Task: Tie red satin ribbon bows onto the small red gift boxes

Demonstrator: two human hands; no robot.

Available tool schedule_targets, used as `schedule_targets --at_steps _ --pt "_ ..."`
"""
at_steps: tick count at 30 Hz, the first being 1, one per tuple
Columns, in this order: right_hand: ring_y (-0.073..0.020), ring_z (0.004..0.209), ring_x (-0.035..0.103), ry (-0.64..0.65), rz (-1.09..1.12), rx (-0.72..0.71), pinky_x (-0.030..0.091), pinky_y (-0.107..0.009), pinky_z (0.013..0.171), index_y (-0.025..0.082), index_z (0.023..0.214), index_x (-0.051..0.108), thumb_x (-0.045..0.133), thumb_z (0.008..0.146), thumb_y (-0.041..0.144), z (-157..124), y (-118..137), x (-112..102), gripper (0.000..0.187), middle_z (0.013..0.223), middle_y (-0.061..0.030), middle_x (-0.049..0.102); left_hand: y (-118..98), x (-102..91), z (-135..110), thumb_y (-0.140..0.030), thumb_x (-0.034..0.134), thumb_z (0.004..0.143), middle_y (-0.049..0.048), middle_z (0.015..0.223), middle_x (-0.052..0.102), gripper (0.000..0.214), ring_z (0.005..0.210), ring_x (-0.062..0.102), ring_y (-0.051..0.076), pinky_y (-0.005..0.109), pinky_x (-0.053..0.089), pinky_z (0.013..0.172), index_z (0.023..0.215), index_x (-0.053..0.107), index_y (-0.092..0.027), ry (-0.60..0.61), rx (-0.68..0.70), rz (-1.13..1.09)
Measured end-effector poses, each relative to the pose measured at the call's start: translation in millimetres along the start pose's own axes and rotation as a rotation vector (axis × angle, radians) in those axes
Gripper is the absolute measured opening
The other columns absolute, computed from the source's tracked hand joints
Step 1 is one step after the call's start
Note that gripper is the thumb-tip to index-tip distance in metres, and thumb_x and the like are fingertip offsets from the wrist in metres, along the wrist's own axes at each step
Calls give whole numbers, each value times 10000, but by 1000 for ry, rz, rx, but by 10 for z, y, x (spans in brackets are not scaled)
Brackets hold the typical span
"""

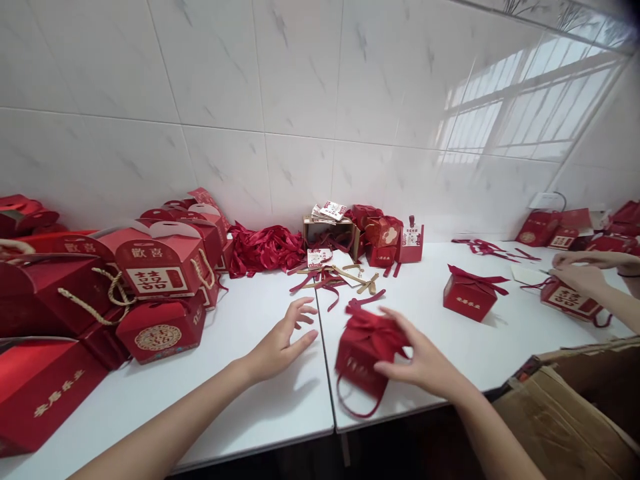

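Note:
A small red gift box, slightly blurred, is held tilted by my right hand over the front of the white table. A satin bow tops this box, and a thin ribbon loop hangs below its front. My thumb presses the box's near right side; the fingers reach behind the bow. To the left of the box, my left hand hovers with its fingers apart and touches nothing. Beyond the hands lie loose ribbon strips in red and gold.
Large red gift boxes with rope handles are stacked at left. Against the wall lie a heap of red ribbon and an open small box. Another bow-topped box stands right. A co-worker's hands work beside a cardboard carton.

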State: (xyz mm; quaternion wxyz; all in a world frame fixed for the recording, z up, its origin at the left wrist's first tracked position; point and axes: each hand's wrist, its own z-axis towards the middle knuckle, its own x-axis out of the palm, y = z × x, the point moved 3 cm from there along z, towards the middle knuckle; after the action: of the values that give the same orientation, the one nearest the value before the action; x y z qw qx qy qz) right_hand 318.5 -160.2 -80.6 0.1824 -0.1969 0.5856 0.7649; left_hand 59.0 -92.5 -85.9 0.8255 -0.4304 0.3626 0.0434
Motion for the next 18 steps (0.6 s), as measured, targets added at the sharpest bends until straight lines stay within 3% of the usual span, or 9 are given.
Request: schedule_targets --at_steps 3,5,10,13,15,18 --pt "-360 1266 379 -589 -230 102 324 -533 1040 167 1373 358 671 660 542 -36 -289 -294 864 1336 -183 419 198 -171 31 -322 524 855 126 1248 520 466 1158 510 254 463 441 953 1283 366 -226 -39 -99 203" --pt "-368 1310 309 -734 -345 78 287 -537 1057 154 1397 323 611 714 557 -76 -453 -262 844 1367 -195 364 245 -370 57 -295 534 827 136 1246 515 447 1169 493 274 483 421 970 1243 404 -194 -149 -129 364" --pt "-391 1264 372 -560 -433 73 367 -562 989 142 1314 422 473 788 572 -140 -899 207 681 1351 -211 357 -116 -1106 -54 -295 583 788 125 1288 473 462 1255 385 302 498 262 1078 1217 434 -209 -710 -55 835" --pt "-395 1218 424 -510 -513 83 378 -587 965 161 1238 484 468 786 569 -131 -1099 340 608 1307 -205 406 -265 -1548 -233 -429 651 730 151 1391 340 679 1313 285 368 546 225 1071 1311 364 -228 -1014 -276 976" --pt "-388 1200 444 -526 -518 64 383 -590 960 167 1208 498 463 789 563 -120 -1130 335 578 1278 -201 434 -190 -1761 -314 -540 673 667 195 1407 286 878 1306 269 430 588 268 1023 1379 277 -212 -1043 -501 955" --pt "-372 1183 461 -525 -480 79 391 -587 958 180 1214 488 443 816 522 -129 -1060 301 527 1291 -184 438 48 -1926 -355 -625 677 610 259 1370 298 1057 1249 328 497 639 318 947 1426 179 -173 -923 -714 885"
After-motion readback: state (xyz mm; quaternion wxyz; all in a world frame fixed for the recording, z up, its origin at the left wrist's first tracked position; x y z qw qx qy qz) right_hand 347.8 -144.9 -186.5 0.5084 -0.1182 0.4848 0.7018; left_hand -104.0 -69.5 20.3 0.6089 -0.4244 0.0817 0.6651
